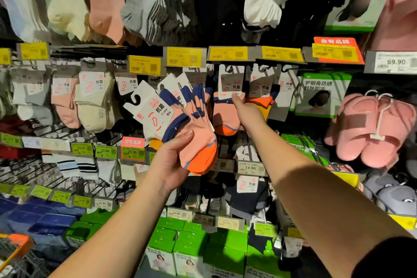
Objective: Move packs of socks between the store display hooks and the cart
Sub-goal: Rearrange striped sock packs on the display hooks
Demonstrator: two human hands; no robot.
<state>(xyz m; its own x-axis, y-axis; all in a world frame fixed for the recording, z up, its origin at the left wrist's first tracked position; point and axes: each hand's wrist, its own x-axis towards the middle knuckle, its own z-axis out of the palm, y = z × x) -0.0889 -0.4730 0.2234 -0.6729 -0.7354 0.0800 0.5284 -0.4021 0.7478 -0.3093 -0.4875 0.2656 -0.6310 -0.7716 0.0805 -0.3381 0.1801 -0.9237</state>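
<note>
My left hand (171,160) grips a fanned bunch of sock packs (191,133), pink with navy cuffs and orange toes, each on a white card label with a hook. The bunch is held in front of the display, below the yellow price tags. My right hand (247,111) reaches up to a matching pack still hanging on its hook (230,88); the fingers touch the lower edge of its white card, and how they close on it is hidden. A corner of the orange-rimmed cart (15,248) shows at the bottom left.
Rows of hooks carry other socks: cream and pink packs (94,101) to the left, an orange pack (261,95) to the right. Pink slippers (372,128) hang at the right. Green boxes (191,244) and blue packs (40,216) fill the lower shelves.
</note>
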